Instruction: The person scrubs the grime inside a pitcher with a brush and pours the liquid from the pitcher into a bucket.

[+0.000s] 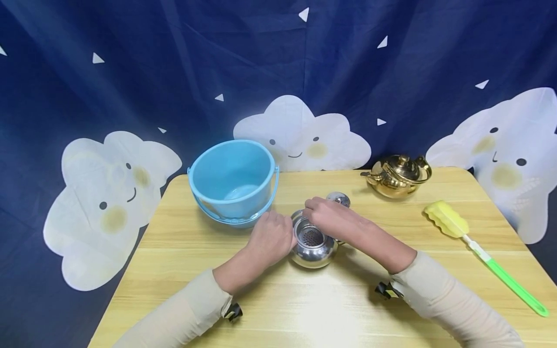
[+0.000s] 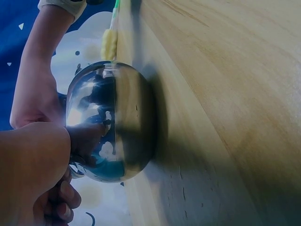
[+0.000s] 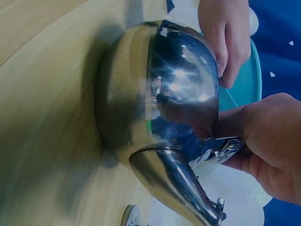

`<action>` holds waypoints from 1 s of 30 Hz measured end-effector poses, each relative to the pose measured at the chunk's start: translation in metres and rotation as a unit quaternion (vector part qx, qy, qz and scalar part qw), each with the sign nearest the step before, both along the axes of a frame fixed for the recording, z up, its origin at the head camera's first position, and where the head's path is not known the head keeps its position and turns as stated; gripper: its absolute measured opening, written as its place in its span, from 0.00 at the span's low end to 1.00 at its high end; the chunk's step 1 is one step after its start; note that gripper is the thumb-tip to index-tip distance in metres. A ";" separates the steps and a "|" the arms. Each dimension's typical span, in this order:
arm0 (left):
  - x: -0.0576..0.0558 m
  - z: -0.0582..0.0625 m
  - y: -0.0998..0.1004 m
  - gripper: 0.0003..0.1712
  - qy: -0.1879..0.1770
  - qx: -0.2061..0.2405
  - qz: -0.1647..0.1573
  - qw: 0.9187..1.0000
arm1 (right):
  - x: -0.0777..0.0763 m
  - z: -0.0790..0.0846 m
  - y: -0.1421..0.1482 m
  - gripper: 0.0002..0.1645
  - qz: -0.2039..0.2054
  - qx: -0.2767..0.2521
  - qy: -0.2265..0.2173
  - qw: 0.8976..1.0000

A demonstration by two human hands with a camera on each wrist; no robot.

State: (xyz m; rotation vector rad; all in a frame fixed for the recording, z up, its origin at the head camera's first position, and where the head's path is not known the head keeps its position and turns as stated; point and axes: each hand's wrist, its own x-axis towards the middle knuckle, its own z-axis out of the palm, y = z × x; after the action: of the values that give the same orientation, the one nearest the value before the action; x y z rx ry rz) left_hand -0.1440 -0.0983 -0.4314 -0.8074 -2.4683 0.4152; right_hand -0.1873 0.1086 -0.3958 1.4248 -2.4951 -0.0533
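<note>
A round, shiny silver teapot (image 1: 314, 256) stands on the wooden table, lid off, with a perforated strainer (image 1: 312, 237) down in its mouth. My left hand (image 1: 272, 237) is at the pot's left side, fingers curled round its handle, which is mostly hidden. From the right, my right hand (image 1: 328, 215) reaches over the pot, its bent fingers pinching at the far rim of the strainer; the fingertips are partly hidden. The spout (image 3: 171, 183) points out below the right wrist. Behind the right hand lies the silver lid (image 1: 338, 197).
A blue bucket (image 1: 232, 193) with its handle hanging forward stands close behind my left hand. At the back right sits a gold teapot (image 1: 396, 181). A yellow sponge brush (image 1: 446, 220) with a green handle lies along the right side.
</note>
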 end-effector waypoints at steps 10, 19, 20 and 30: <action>0.001 0.003 0.000 0.23 -0.007 -0.016 0.006 1.000 | 0.003 0.006 -0.001 0.08 -0.008 -0.011 -0.037 0.999; 0.000 0.002 0.000 0.23 -0.011 -0.013 0.005 1.000 | 0.003 0.006 -0.001 0.10 -0.016 -0.048 -0.078 0.996; 0.000 0.002 0.000 0.23 -0.012 -0.013 0.005 1.000 | 0.002 0.006 -0.001 0.11 -0.015 -0.051 -0.081 0.995; 0.000 0.001 0.000 0.23 -0.007 -0.013 0.000 1.000 | -0.001 0.009 0.000 0.15 -0.017 -0.065 -0.119 0.991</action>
State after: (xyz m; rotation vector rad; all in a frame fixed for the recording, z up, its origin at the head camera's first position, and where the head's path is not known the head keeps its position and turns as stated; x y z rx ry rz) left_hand -0.1440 -0.0984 -0.4299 -0.8227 -2.4810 0.4435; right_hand -0.1883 0.1090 -0.3872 1.4078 -2.6552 0.2828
